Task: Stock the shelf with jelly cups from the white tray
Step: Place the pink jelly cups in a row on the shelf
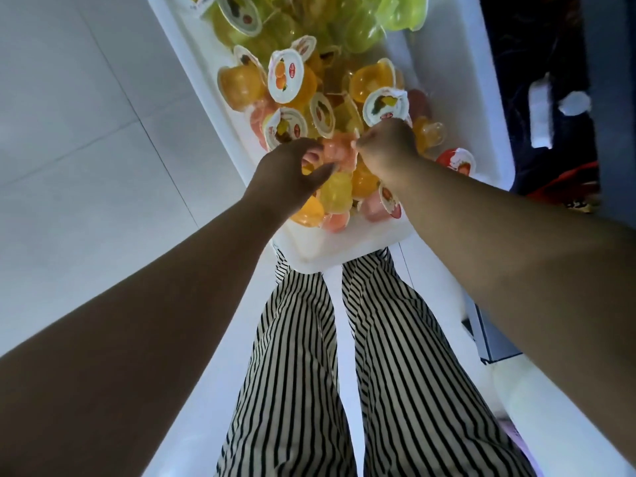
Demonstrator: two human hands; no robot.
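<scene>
A white tray [447,80] on the floor holds several jelly cups: yellow-green ones at the far end, orange, yellow and pink ones [296,80] nearer me. Both my hands reach down into the near part of the pile. My left hand [289,170] curls its fingers around an orange and a pink cup [339,154]. My right hand [389,146] is closed, its fingers at the same pink cup from the other side; what it grips is hidden under the hand. No shelf is in view.
Pale floor tiles [86,132] lie to the left of the tray. My striped trouser legs [309,356] stand just before the tray's near end. A dark unit with a white object [543,111] stands at the right.
</scene>
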